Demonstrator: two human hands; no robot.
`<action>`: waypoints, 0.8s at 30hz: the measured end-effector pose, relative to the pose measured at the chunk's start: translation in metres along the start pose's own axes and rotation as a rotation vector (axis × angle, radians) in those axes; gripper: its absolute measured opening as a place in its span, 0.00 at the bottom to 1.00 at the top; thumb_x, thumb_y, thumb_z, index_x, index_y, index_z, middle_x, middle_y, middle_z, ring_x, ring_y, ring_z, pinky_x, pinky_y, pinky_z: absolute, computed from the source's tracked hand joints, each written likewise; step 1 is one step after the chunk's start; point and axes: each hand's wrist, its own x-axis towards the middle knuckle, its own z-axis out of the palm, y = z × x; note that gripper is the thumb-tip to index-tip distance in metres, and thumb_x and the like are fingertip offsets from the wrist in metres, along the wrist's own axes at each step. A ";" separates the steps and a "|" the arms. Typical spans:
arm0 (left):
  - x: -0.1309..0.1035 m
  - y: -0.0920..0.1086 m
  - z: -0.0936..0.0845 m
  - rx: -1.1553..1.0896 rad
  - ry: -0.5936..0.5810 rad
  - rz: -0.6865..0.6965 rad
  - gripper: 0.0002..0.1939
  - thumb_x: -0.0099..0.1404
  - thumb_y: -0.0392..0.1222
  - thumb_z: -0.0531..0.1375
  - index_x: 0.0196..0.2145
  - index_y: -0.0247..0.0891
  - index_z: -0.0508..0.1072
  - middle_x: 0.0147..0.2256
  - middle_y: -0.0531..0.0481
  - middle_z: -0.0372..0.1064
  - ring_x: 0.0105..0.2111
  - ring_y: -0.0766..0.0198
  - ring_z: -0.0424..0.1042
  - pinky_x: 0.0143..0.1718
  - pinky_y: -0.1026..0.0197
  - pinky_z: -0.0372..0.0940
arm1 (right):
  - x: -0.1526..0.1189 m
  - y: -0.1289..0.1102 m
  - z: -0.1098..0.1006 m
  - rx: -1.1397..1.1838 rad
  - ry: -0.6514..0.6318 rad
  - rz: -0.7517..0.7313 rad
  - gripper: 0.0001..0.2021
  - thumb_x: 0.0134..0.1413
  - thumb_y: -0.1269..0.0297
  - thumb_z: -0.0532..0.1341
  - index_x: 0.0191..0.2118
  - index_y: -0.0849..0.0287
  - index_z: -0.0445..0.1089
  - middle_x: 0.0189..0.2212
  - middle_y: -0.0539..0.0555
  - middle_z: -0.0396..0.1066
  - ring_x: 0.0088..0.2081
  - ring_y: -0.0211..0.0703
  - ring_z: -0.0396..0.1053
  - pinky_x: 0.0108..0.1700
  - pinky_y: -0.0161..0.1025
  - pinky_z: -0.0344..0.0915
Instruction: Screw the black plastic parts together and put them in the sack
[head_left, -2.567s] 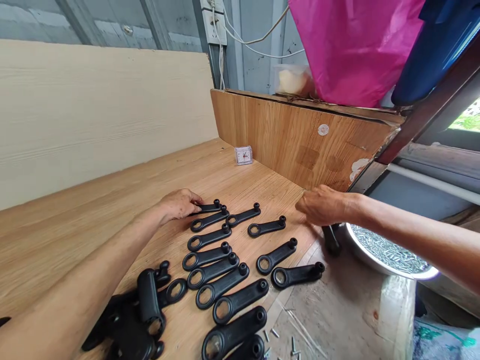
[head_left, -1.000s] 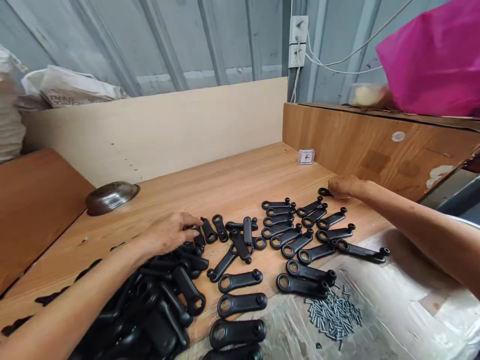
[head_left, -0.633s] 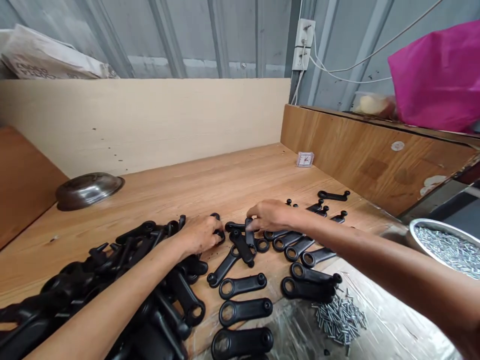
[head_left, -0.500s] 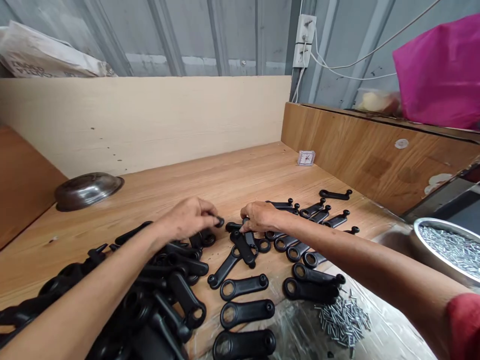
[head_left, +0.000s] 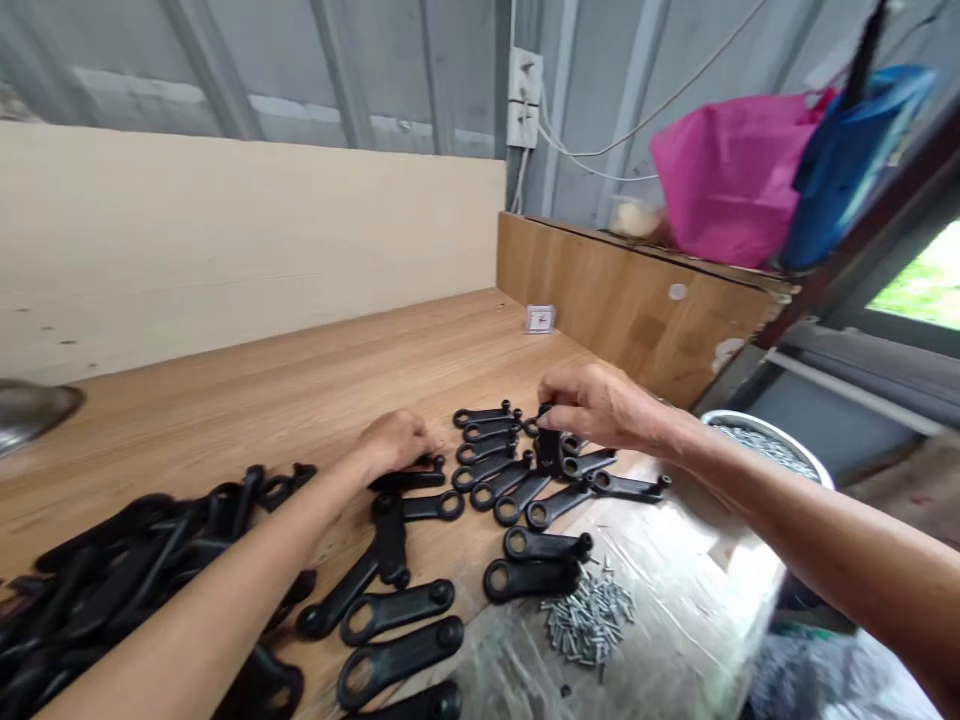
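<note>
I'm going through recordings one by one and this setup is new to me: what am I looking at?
There is no robot: these are a person's own bare hands, seen from a camera worn on the head, looking forward and down. On the wooden tabletop lie black levers, heaped at left and spread out in the middle, plus a pile of small screws and a little clock. The right hand holds one lever; the left hand is at another, its grip unclear.

The left forearm [head_left: 240,575], bare, rises diagonally from the lower left; the left hand [head_left: 396,440] lies back upward, fingers bent, tips partly hidden. The right forearm [head_left: 780,520] extends from the lower right; the right hand [head_left: 600,403] pinches between thumb and fingers.
</note>
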 end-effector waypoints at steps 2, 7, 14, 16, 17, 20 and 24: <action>-0.005 -0.004 -0.007 -0.015 0.029 -0.007 0.14 0.65 0.49 0.56 0.38 0.35 0.70 0.36 0.50 0.68 0.35 0.62 0.70 0.38 0.55 0.67 | -0.030 0.019 -0.007 -0.366 0.074 0.004 0.02 0.47 0.73 0.58 0.28 0.62 0.67 0.19 0.49 0.64 0.22 0.35 0.57 0.24 0.33 0.42; -0.020 -0.021 -0.025 -0.044 0.115 -0.064 0.13 0.67 0.45 0.55 0.45 0.35 0.67 0.39 0.49 0.68 0.36 0.61 0.70 0.39 0.55 0.67 | -0.106 0.043 0.035 -0.735 0.084 -0.251 0.07 0.50 0.78 0.54 0.27 0.61 0.65 0.18 0.51 0.65 0.19 0.39 0.60 0.23 0.37 0.42; -0.056 -0.020 -0.031 0.096 0.014 -0.081 0.09 0.65 0.42 0.58 0.40 0.34 0.70 0.39 0.50 0.69 0.39 0.60 0.69 0.41 0.54 0.66 | -0.127 0.064 0.078 -0.685 -0.117 -0.141 0.10 0.45 0.83 0.56 0.30 0.63 0.69 0.22 0.56 0.71 0.25 0.44 0.70 0.23 0.37 0.47; -0.066 -0.012 -0.028 0.173 -0.044 -0.095 0.09 0.64 0.44 0.58 0.36 0.34 0.71 0.36 0.51 0.69 0.38 0.60 0.69 0.41 0.54 0.65 | -0.120 0.061 0.069 -0.616 -0.245 -0.069 0.10 0.48 0.81 0.55 0.29 0.62 0.71 0.22 0.56 0.72 0.24 0.43 0.70 0.21 0.36 0.44; -0.071 -0.008 -0.025 0.213 -0.060 -0.110 0.11 0.64 0.46 0.58 0.34 0.34 0.71 0.35 0.50 0.69 0.37 0.60 0.69 0.41 0.53 0.65 | -0.115 0.056 0.063 -0.594 -0.285 -0.053 0.10 0.50 0.79 0.55 0.29 0.61 0.72 0.22 0.56 0.72 0.24 0.43 0.70 0.21 0.36 0.43; -0.081 0.004 -0.011 0.300 -0.050 -0.149 0.16 0.64 0.52 0.56 0.35 0.34 0.70 0.36 0.48 0.69 0.38 0.59 0.69 0.43 0.50 0.64 | -0.090 0.024 0.047 -0.511 -0.276 -0.100 0.08 0.52 0.74 0.56 0.30 0.60 0.73 0.22 0.55 0.72 0.24 0.42 0.69 0.21 0.35 0.42; -0.089 0.009 0.013 0.290 -0.001 -0.173 0.17 0.64 0.51 0.57 0.41 0.34 0.68 0.39 0.47 0.67 0.39 0.59 0.68 0.42 0.50 0.64 | -0.031 -0.032 0.057 -0.351 -0.147 -0.323 0.08 0.53 0.70 0.56 0.33 0.61 0.73 0.29 0.56 0.73 0.30 0.43 0.69 0.24 0.35 0.50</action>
